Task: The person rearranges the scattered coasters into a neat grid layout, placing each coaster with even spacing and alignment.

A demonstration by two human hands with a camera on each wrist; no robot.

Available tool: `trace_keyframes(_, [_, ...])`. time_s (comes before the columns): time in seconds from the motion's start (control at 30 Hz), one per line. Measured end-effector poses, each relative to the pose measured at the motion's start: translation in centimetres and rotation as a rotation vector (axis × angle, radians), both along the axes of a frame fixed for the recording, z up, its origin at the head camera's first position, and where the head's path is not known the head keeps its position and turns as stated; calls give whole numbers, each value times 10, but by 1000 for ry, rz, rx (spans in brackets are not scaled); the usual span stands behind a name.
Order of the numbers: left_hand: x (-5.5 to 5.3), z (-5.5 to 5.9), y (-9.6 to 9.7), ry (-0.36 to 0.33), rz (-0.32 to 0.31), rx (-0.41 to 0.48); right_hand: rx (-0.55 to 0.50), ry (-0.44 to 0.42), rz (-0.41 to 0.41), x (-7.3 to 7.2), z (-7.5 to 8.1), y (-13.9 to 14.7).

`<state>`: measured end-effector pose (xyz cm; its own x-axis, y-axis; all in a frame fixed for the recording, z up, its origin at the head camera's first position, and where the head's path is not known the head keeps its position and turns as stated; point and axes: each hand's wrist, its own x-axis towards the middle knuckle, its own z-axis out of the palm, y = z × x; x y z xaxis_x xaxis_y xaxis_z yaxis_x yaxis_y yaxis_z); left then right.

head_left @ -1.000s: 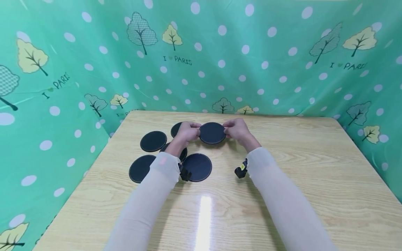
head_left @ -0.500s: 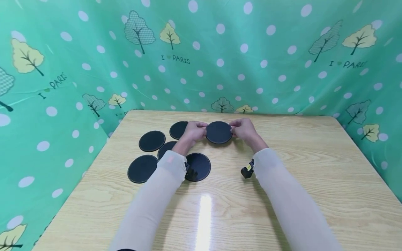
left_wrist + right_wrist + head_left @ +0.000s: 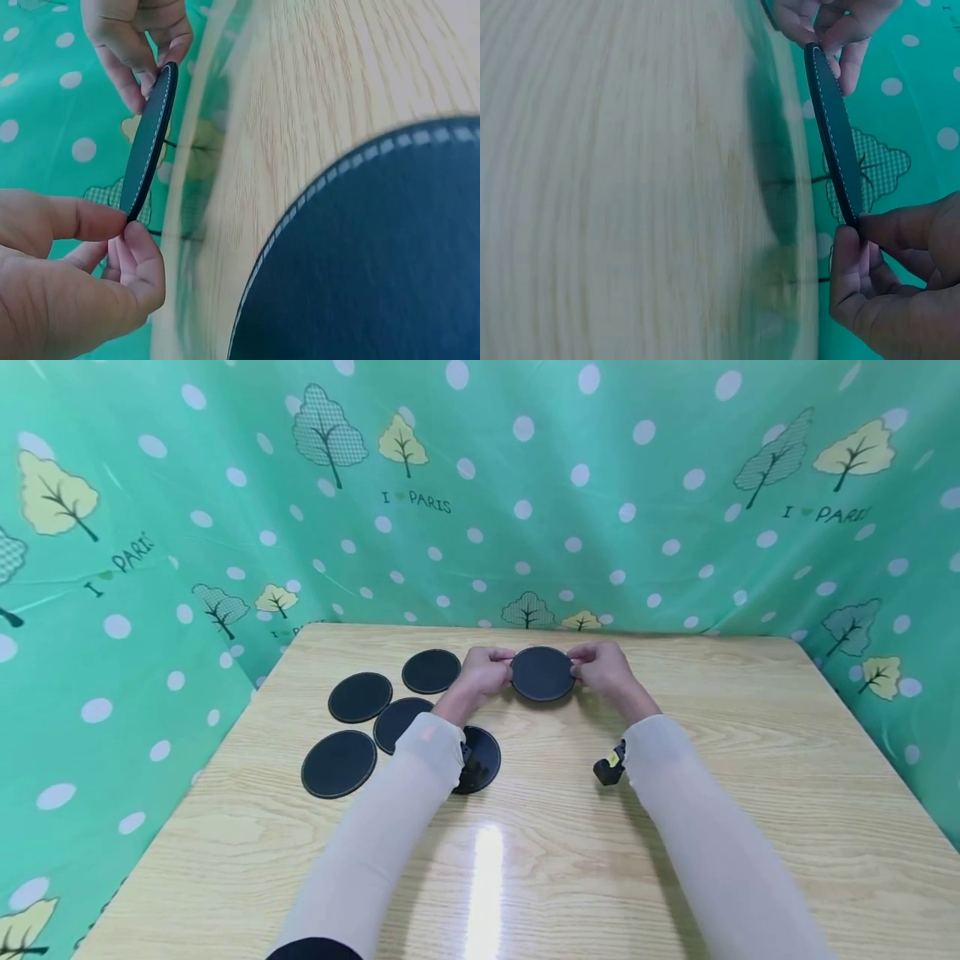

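Note:
Between my two hands a round black coaster [image 3: 543,674] with pale stitching round its rim is held up off the table, near the back edge. My left hand [image 3: 483,675] pinches its left edge between thumb and fingers. On the opposite edge my right hand [image 3: 604,671] pinches it likewise. Both wrist views show the coaster [image 3: 150,142] nearly edge-on, with thumb and fingertips at each end. Under my left forearm lies another black coaster [image 3: 483,760], partly hidden by the sleeve and wrist camera.
Several more black coasters lie flat on the left of the wooden table [image 3: 712,760]: one at the back [image 3: 431,672], one left of it [image 3: 360,697], one in the middle [image 3: 401,722], one nearer [image 3: 339,764]. A green patterned curtain [image 3: 525,485] closes the back and sides.
Both hands have moved rightward together with the pinched coaster, uncovering more of the coasters on the left. The coasters on the table have stayed in place.

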<state>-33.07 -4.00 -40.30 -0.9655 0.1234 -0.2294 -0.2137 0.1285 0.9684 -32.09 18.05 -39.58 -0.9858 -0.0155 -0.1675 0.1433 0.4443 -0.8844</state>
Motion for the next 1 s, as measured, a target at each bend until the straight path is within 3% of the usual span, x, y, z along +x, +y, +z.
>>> trace_keyframes(0.4, [-5,-7,24,-2,-12,0,22,-4,-24,1,-4,21])
trace_keyframes(0.6, [-8,-10,28,-14,18,-11,2,-23,-39,-2,-7,21])
trace_keyframes(1.0, [-13,-11,33,27,3,-139,8,-43,-92,-8,-18,20])
